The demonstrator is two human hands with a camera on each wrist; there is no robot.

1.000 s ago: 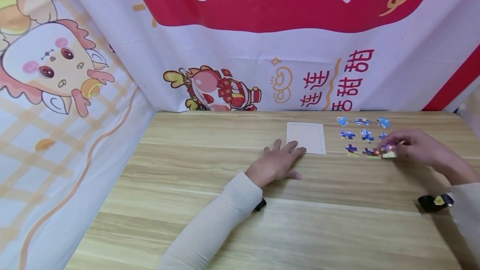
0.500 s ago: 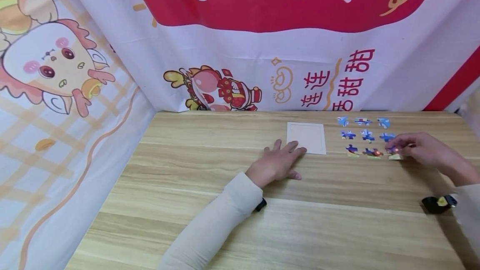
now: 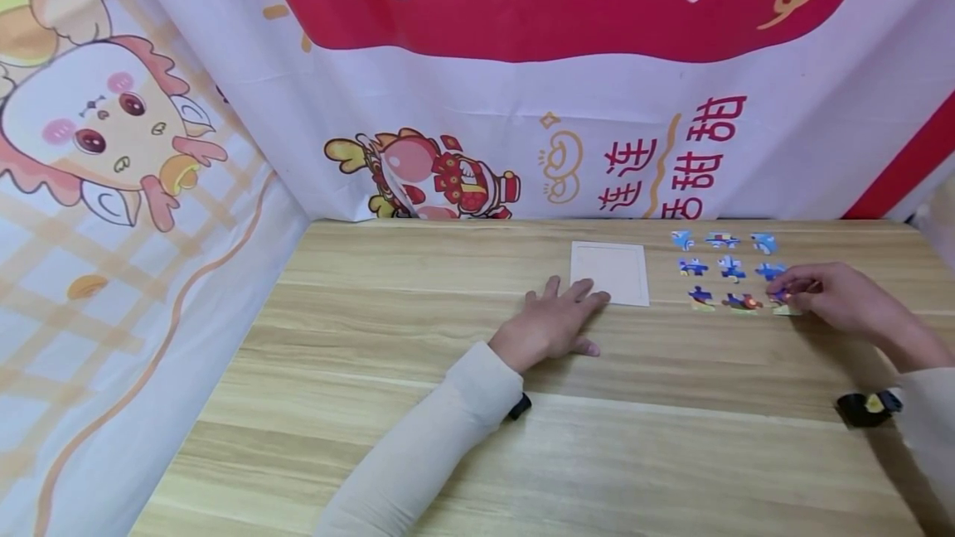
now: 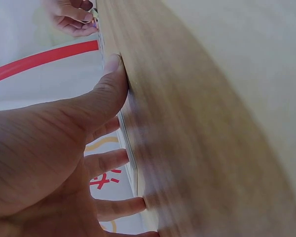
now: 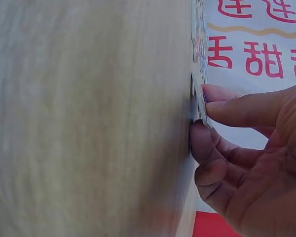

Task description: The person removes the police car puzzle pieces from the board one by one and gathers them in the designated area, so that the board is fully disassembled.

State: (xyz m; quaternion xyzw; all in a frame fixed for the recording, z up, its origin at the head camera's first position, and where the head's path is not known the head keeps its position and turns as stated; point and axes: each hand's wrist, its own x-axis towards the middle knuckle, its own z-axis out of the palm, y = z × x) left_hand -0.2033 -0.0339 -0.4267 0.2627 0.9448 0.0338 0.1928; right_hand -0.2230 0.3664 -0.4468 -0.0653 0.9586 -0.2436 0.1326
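In the head view my right hand pinches a jigsaw puzzle piece at the near right corner of a layout of puzzle pieces. The right wrist view shows that piece edge-on and tilted, thumb on one face and a finger under its near end. My left hand lies with fingers spread on the table, fingertips at the near left corner of a square white puzzle board. From the left wrist, the left hand has its thumb and fingertips down at the wood.
Loose puzzle pieces lie in spaced rows right of the board, mostly blue, some with red and green. The wooden table ends at a printed cloth backdrop behind, and another patterned cloth hangs at the left.
My right hand has shifted a little to the right with the puzzle piece, away from its neighbour, and more of the piece behind it shows. The left hand stays in place.
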